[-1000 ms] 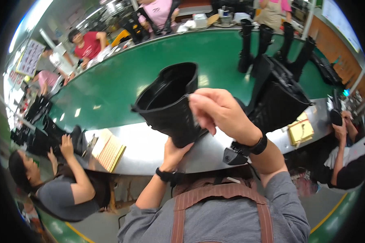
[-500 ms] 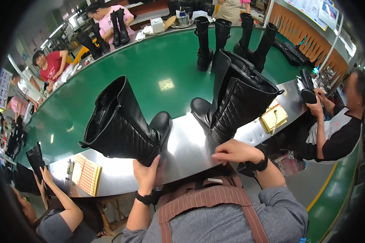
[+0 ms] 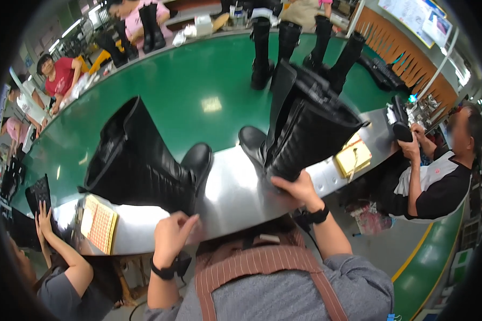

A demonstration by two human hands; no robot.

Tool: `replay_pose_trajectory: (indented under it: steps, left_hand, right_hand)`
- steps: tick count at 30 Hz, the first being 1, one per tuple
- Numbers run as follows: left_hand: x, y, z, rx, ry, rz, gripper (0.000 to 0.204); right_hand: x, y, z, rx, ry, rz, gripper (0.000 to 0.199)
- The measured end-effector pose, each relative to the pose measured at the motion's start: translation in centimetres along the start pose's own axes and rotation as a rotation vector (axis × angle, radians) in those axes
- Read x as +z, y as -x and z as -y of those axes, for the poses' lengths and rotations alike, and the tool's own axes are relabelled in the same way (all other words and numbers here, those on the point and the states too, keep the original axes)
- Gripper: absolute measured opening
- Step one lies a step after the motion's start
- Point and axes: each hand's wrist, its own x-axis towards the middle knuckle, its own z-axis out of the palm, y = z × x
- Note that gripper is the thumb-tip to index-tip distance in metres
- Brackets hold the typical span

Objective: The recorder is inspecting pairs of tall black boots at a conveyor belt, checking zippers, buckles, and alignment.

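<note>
Two tall black quilted boots stand on the metal edge strip of the table in front of me, toes pointing away. My right hand (image 3: 299, 191) grips the right boot (image 3: 310, 125) low at the back near the heel, thumb across it and the other fingers partly hidden. My left hand (image 3: 172, 235) is apart from the left boot (image 3: 139, 160), just below its heel. Its fingers are loosely curled, the thumb is held away from them, and nothing shows in it. The left boot's shaft leans to the left, with its top gaping.
Yellow pads lie on the metal strip (image 3: 230, 206), one at left (image 3: 99, 224) and one at right (image 3: 353, 156). Several black boots (image 3: 261, 53) stand on the green tabletop (image 3: 209, 75) at the back. Co-workers at both sides hold black boots.
My left hand has let go of the left boot and drawn back toward me. My right hand has moved up and taken hold of the right boot. The view has shifted slightly.
</note>
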Motion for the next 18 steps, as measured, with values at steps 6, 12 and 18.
replay_pose_trajectory:
  steps: [6,12,18]
  left_hand:
    - [4.4,-6.9,-5.1,0.189,0.579,0.348,0.027]
    - [14.8,-13.3,-7.8,0.066,0.832,0.499,0.028]
    - [15.1,-15.6,-8.4,0.085,0.803,0.734,0.015]
  right_hand:
    - [-0.4,-1.1,-0.7,-0.052,0.094,-0.037,0.052]
    - [0.3,-1.3,-1.6,-0.099,-0.026,-0.023,0.047]
    - [0.3,-0.8,-0.8,-0.109,-0.078,0.032,0.038]
